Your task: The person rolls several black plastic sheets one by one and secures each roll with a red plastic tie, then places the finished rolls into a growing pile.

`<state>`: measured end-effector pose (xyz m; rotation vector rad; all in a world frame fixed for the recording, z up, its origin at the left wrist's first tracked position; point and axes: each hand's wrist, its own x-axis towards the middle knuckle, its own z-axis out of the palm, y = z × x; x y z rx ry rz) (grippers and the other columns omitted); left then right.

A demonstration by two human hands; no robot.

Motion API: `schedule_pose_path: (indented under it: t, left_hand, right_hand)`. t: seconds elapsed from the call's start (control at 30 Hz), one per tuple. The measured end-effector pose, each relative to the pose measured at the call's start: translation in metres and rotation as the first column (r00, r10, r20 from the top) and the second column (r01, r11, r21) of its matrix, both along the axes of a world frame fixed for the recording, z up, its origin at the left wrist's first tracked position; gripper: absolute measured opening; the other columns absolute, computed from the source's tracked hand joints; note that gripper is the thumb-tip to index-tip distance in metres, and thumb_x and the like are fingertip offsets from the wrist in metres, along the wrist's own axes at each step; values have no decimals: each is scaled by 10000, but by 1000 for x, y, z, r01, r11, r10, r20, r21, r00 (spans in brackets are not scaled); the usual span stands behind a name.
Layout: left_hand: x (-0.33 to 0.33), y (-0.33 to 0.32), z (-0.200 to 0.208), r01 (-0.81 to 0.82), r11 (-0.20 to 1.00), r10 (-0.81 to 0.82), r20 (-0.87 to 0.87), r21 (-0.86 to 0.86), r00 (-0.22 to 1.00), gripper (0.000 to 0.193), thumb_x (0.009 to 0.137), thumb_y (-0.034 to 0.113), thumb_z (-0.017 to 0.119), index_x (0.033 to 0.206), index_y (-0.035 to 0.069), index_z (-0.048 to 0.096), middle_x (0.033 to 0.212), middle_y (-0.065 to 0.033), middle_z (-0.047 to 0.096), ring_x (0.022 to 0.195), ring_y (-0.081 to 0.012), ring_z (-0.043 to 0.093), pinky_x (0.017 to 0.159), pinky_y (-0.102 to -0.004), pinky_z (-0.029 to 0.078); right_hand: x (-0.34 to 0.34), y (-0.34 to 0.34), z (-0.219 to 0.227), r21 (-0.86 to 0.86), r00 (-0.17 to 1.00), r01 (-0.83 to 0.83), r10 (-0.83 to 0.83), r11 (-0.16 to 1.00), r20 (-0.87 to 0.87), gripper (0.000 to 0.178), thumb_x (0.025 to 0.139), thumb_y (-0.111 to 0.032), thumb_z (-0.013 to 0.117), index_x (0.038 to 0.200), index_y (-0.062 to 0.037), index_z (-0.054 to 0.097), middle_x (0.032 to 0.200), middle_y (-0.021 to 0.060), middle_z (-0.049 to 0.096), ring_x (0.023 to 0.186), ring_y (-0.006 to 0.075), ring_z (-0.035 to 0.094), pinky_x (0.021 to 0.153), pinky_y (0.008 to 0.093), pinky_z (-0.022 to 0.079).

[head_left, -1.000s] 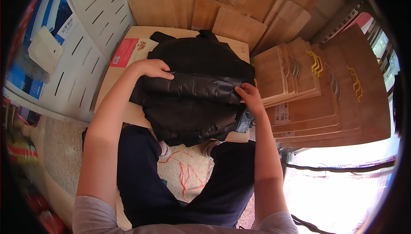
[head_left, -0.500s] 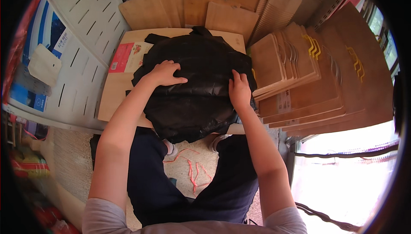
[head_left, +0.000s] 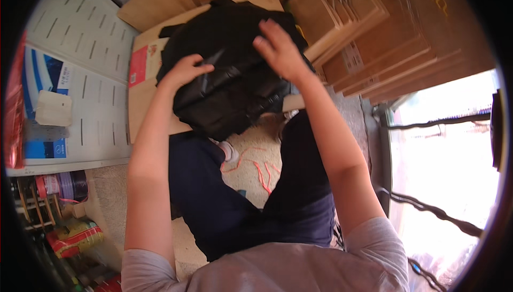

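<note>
A wide heap of black plastic sheeting (head_left: 230, 41), wrinkled and shiny in places, lies over a pale wooden board (head_left: 147, 107) in front of me. My left hand (head_left: 186, 71) rests against its left part, thumb and fingers apart. Over its right part is my right hand (head_left: 280, 54), fingers spread and pointing away from me; whether it touches the plastic I cannot tell. Neither hand holds anything. The sheeting's near edge hangs beyond the board above my knees, and what lies beneath it is hidden. A pink label (head_left: 138, 66) shows on the board at left.
Wooden boards (head_left: 315, 17) with wire and yellow handles lean in a row at right. More boards (head_left: 160, 3) stand at the back. A white slotted metal panel (head_left: 96, 51) borders the left. Pinkish-red string (head_left: 261, 174) lies on the floor between my legs.
The view has tilted and turned, so the scene sits higher and rotated. My right hand has shifted inward from the sheeting's right edge with its fingers spread. My left hand stays at the left part.
</note>
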<state>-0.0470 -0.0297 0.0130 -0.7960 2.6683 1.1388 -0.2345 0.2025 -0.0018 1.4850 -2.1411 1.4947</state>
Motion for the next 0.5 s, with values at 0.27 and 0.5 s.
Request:
schedule_pose_path:
  t: [0.27,0.5]
  left_hand:
    - [18,-5,-14,-351,935,352,0,57,936,883,786,503,697,1351,-101,387,1383,-216,444,1307,-268,404,1074,-329,297]
    - [-4,-9,-15,-301,953,298,114,15,948,935,815,486,679,1407,-107,264,1467,-232,313,1381,-264,287,1120,-325,205]
  right_hand:
    - [-38,244,-158,267,503,591,-607,761,615,293,898,-269,589,979,2,662,801,127,680,773,200,657,734,309,490]
    - [78,407,-379,893,69,254,-927,373,368,259,786,-197,557,908,-23,705,917,225,673,920,356,655,851,415,500]
